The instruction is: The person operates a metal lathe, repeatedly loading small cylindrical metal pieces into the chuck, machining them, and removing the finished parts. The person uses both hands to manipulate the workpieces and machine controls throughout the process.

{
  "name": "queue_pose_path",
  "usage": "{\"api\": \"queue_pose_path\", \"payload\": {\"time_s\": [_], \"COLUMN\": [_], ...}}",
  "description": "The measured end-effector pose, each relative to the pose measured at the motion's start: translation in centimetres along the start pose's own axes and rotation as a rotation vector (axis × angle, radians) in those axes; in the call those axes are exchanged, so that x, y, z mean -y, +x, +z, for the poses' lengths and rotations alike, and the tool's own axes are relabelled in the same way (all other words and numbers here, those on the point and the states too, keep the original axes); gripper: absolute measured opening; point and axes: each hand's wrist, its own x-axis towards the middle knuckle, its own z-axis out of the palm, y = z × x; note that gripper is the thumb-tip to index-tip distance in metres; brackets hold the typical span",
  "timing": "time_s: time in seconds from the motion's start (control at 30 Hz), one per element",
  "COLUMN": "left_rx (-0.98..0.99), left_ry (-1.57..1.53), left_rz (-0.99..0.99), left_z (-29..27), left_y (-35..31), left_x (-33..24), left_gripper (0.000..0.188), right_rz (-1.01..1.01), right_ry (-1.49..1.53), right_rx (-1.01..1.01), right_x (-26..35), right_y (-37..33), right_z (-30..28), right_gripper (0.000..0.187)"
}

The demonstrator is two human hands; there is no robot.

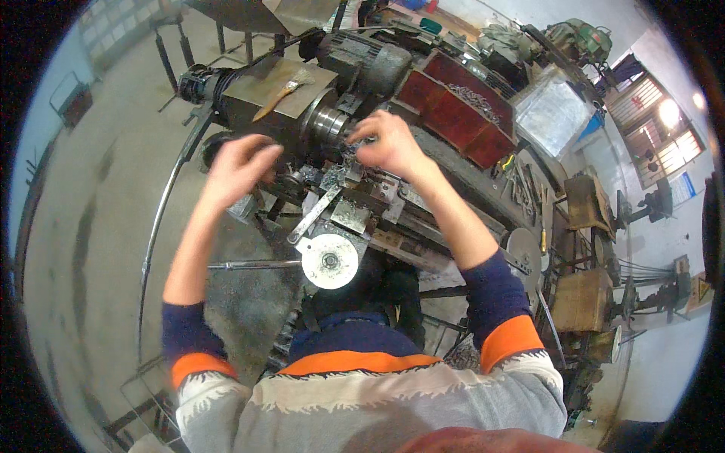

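Observation:
A metal lathe stands before me, its round spindle nose (330, 125) shiny at the front of the box-shaped headstock (291, 79). Beside the spindle, my right hand (387, 145) has its fingers bent into a pinch; what lies between them is too small to make out. My left hand (240, 167) hovers in front of the headstock, loosely curved, thumb and fingers apart, slightly blurred. Below the hands are the tool post with its long handle (316, 214), a block (351, 215) and curly metal chips (332, 179). Nearest me is a pale round handwheel (330, 261).
A wooden-handled brush (283, 98) lies on the headstock. Behind the bed sits a red bin (457, 109) holding small metal parts. Hand tools (519, 185) lie to its right. A long metal bar (153, 241) curves down on the left, and another rod (253, 265) reaches the handwheel.

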Motion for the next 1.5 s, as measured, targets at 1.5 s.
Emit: {"api": "queue_pose_path", "payload": {"time_s": [1.5], "left_rx": [-0.278], "left_ry": [0.689], "left_rz": [-0.398], "left_z": [-12.7], "left_y": [-1.3], "left_x": [31.4], "left_gripper": [0.033], "right_rz": [0.284], "right_ry": [0.014], "right_rx": [0.025], "right_x": [-2.3], "right_y": [0.3], "right_z": [-1.0], "right_gripper": [0.031]}}
